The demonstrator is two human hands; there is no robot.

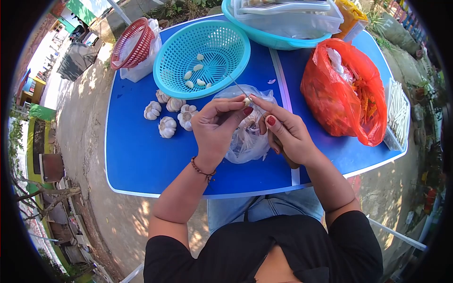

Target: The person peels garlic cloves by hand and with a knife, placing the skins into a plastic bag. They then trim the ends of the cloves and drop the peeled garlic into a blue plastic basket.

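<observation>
Between the fingertips of my left hand point(219, 123) is a small garlic clove point(247, 101), pinched over the table. My right hand point(289, 129) is closed around the handle of a knife point(293, 162), whose thin blade points up and left past the clove. Part of the knife is hidden by my fingers. Directly below both hands lies a clear plastic bag point(243, 153) with garlic skins in it. Left of my left hand sit several whole garlic bulbs point(167, 127). Beyond them, a turquoise basket point(165, 70) holds several peeled cloves point(198, 67).
A red plastic bag point(325, 94) with red and orange contents stands at right, beside a box of white sticks point(398, 111). At the back are a turquoise basin point(271, 43) with plastic containers and a yellow packet point(351, 19). A red basket point(134, 45) rests at back left of the blue table point(141, 165).
</observation>
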